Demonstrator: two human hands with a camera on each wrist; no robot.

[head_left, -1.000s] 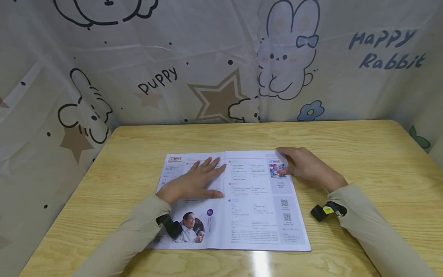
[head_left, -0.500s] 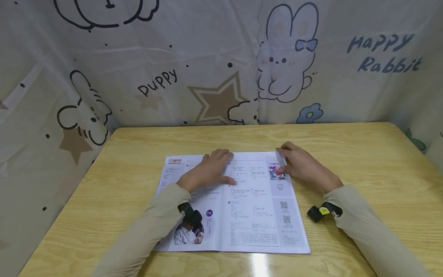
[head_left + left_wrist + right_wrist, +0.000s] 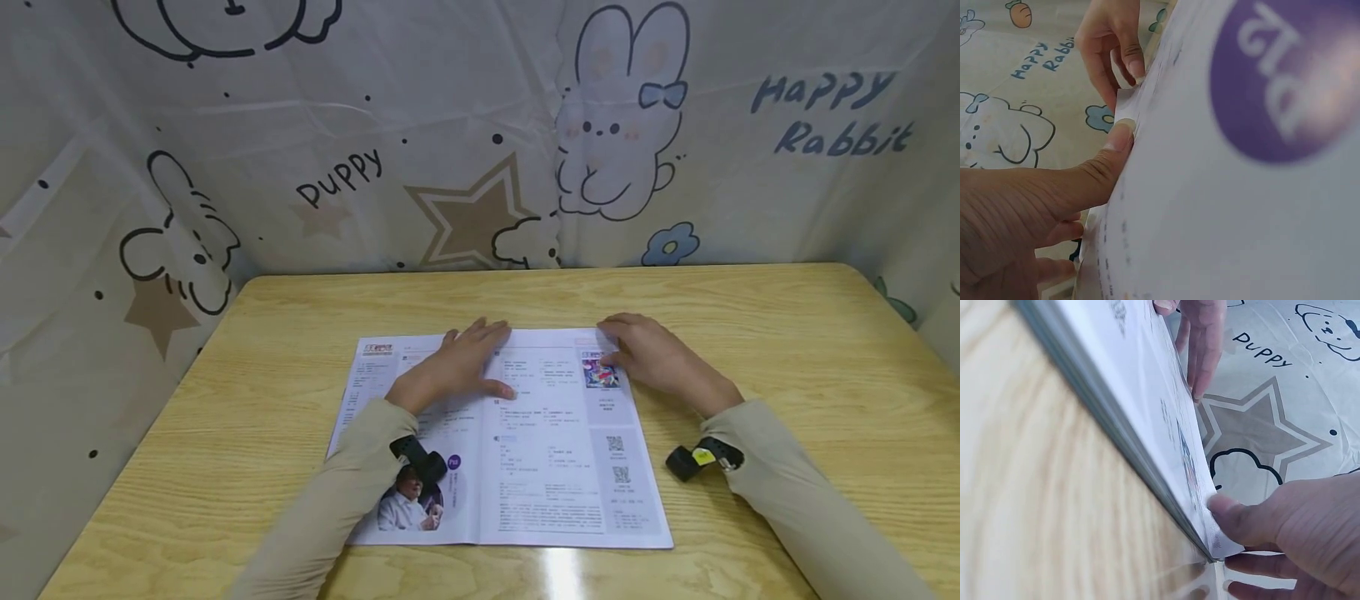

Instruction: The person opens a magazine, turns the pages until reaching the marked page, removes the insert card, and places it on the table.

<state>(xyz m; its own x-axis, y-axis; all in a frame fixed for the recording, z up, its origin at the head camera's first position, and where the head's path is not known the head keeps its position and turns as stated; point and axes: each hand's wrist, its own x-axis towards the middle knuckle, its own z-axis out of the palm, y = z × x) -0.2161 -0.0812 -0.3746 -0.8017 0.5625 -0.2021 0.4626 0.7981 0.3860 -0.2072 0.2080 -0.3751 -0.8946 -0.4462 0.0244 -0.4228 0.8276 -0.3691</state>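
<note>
The right hand [image 3: 658,357] pinches the magazine [image 3: 551,487] at its far right corner, thumb on the page. The left hand [image 3: 456,362] lies across the fold near the top edge, its thumb spread from the fingers and resting on the right-hand page. The magazine lies open on the desk [image 3: 780,342], about midway between its left and right edges, apart from the far edge. Beige sleeves [image 3: 813,492] and black wrist cameras [image 3: 681,463] cover the wrists; patterned cloth [image 3: 292,117] hangs behind the desk's far edge.

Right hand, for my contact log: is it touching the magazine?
Touching: the right wrist view shows the right hand with its thumb on the magazine.
</note>
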